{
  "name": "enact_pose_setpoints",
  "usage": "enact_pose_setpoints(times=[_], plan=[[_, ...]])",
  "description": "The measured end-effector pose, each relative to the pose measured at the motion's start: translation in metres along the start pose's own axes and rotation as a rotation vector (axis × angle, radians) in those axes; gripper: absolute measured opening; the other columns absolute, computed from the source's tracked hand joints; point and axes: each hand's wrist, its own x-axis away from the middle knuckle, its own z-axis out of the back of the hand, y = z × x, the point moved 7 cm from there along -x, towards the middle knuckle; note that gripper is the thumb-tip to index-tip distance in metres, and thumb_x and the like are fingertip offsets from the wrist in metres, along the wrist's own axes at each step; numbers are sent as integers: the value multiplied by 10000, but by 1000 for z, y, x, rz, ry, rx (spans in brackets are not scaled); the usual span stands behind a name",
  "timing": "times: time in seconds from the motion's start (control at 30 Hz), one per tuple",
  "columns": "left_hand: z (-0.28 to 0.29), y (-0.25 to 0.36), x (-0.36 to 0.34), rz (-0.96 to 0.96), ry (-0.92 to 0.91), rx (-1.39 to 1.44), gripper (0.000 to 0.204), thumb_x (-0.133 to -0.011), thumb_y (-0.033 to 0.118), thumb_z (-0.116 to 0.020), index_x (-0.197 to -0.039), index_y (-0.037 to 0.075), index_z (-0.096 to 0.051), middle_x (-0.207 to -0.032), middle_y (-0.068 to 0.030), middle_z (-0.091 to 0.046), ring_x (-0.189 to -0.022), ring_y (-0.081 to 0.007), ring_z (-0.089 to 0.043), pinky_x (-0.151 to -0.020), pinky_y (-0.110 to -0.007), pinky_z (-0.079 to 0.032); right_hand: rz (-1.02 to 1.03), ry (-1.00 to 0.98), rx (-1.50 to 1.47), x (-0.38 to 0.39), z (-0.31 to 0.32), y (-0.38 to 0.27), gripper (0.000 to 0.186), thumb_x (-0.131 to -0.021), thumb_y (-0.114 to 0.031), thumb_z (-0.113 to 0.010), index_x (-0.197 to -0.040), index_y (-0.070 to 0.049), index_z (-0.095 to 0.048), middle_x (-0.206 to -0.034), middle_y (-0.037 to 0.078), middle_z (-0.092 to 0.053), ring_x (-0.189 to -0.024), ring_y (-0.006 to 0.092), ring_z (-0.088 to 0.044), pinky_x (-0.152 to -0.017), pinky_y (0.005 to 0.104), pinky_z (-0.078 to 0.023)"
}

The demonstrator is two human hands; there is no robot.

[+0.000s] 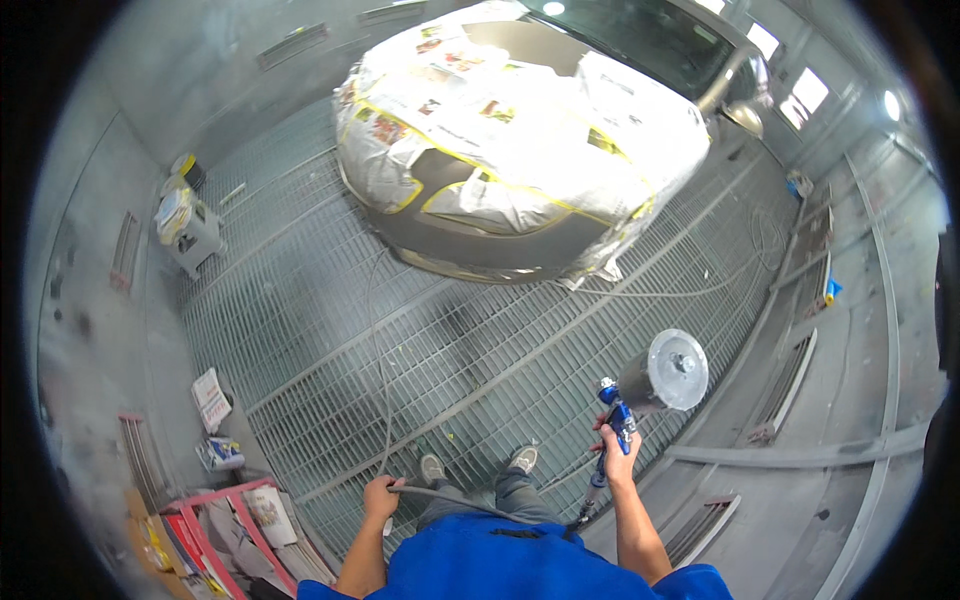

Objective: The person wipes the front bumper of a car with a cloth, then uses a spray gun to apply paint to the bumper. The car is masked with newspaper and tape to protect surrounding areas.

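Observation:
My right hand [620, 455] is wrapped round the handle of a blue spray gun [618, 418], held out to the right of my body. On top of the gun sits a round paint cup [676, 370] with a translucent lid. In my left hand [381, 497], fingers closed, is a grey air hose [450, 496]. The hose runs across my waist towards the gun's lower end, and another stretch drops from my left hand to the floor. Ahead stands a car [470, 243], its front covered with masking sheets [520, 130] edged in yellow tape.
The floor is metal grating [300, 300]. More hose [690, 293] lies right of the car. A bin [190, 235] stands by the left wall. A red-framed rack [235, 520] with papers and boxes is at lower left. Grey wall panels [830, 440] rise close on my right.

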Motion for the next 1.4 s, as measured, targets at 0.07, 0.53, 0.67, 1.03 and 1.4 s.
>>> enact_pose_setpoints(times=[0.07,0.53,0.67,1.03,1.4], plan=[[7,-9,7,-31,35,-4,379,-871,380,-710,-739,28,-669,-708,-196,-622,-705,-415,-603,-635,-490,-458,-8,-85,4,12,-35,-7,220,-912,-93,-622,-1117,-16,-611,-1007,76,-657,-881,151,-645,-543,284,-576],[42,-89,18,97,81,121,372,-889,373,-704,-752,27,-693,-784,-201,-664,-759,-417,-625,-680,-498,-481,91,-312,44,67,-160,-14,189,-901,-41,-604,-1062,47,-650,-978,127,-676,-783,167,-649,-575,297,-575],[35,-97,9,59,84,119,360,-895,366,-693,-750,36,-689,-804,-209,-666,-798,-430,-630,-701,-502,-485,131,-214,24,65,-132,-7,251,-891,-34,-598,-1134,29,-588,-1055,137,-653,-877,186,-645,-572,299,-590],[41,-91,-37,-204,-252,-319,317,-921,377,-636,-835,77,-695,-867,-187,-689,-875,-410,-653,-770,-518,-507,147,248,-34,66,-51,-10,252,-889,-63,-594,-1130,13,-594,-1013,102,-661,-864,168,-650,-514,296,-578],[36,-87,-36,-161,-204,-281,363,-942,381,-598,-856,50,-719,-834,-225,-681,-856,-434,-653,-766,-525,-508,132,60,88,68,-95,-12,240,-884,-66,-597,-1117,-12,-601,-924,63,-655,-818,128,-647,-542,281,-574]])
